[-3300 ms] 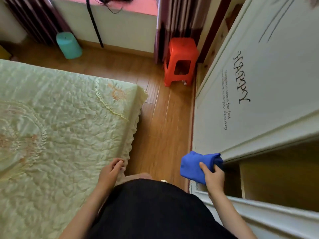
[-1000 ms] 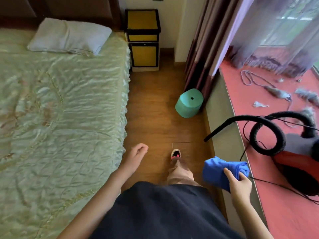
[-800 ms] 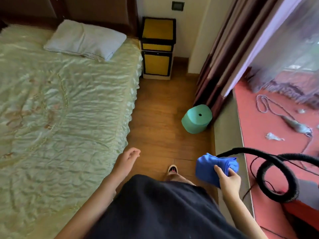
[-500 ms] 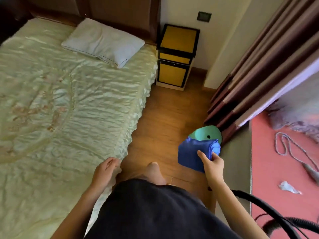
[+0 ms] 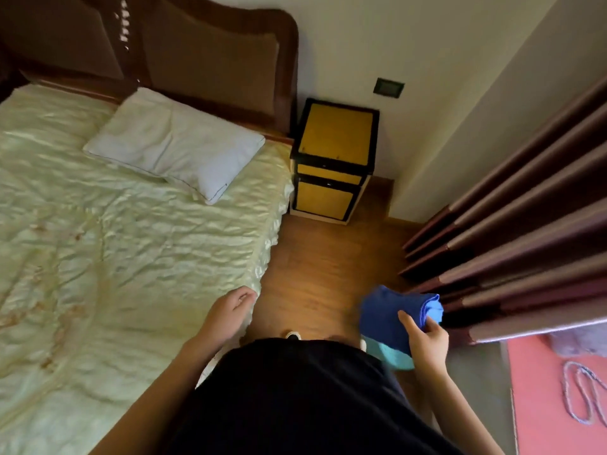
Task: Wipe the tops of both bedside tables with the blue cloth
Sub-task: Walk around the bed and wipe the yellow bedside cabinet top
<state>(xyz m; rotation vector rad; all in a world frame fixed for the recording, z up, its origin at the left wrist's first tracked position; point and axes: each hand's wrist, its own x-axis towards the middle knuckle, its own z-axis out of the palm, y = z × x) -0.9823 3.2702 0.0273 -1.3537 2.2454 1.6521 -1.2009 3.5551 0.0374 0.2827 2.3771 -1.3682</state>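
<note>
A yellow bedside table (image 5: 335, 139) with black edging stands against the far wall, right of the bed's headboard; its top is bare. My right hand (image 5: 425, 343) grips the folded blue cloth (image 5: 391, 315) at waist height, well short of the table. My left hand (image 5: 230, 311) hangs loosely curled beside the bed's edge and holds nothing. Only one bedside table is in view.
The bed (image 5: 115, 257) with a pale green cover and a white pillow (image 5: 174, 142) fills the left. Brown curtains (image 5: 525, 231) line the right. A teal stool (image 5: 392, 356) sits partly hidden under the cloth. A wooden-floor aisle (image 5: 322, 267) leads to the table.
I have turned from the wardrobe side and walked along the bed toward the yellow table, which looks larger and closer. The teal stool has slid beneath the cloth. The right hand keeps hold of the cloth.
</note>
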